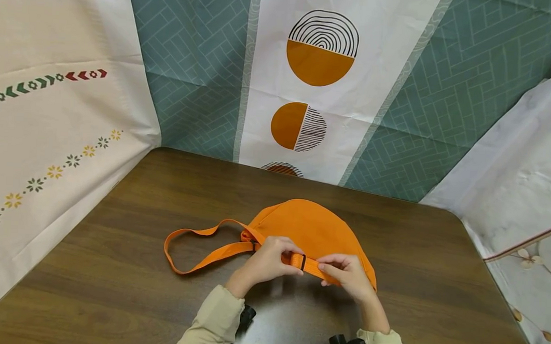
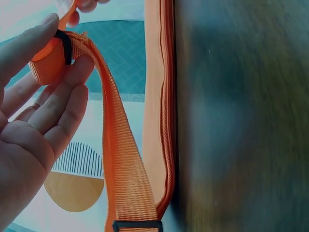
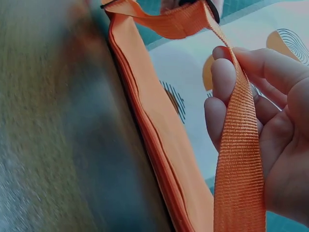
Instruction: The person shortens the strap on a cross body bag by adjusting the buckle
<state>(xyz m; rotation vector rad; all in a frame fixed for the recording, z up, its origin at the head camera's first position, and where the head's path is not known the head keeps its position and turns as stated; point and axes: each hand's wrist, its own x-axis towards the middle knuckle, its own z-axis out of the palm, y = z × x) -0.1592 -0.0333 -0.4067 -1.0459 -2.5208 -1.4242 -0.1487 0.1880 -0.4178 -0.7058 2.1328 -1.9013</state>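
An orange bag point(image 1: 308, 220) with a curved top rests on the wooden table, its zipper edge point(image 2: 166, 96) toward me. Its orange strap point(image 3: 241, 145) runs in front of the bag. My left hand point(image 1: 271, 257) pinches the strap beside a black slider buckle point(image 1: 303, 263), where the webbing forms a small loop. To the right of the buckle, my right hand point(image 1: 347, 272) pinches the strap between thumb and fingers. A second black buckle point(image 2: 137, 225) sits on the strap near the bag's left end.
A loose loop of strap point(image 1: 173, 250) lies on the table point(image 1: 111, 267) to the left of the bag. Patterned cloth point(image 1: 196, 84) hangs behind the table, with a white cloth point(image 1: 48, 129) at the left and another point(image 1: 528, 169) at the right.
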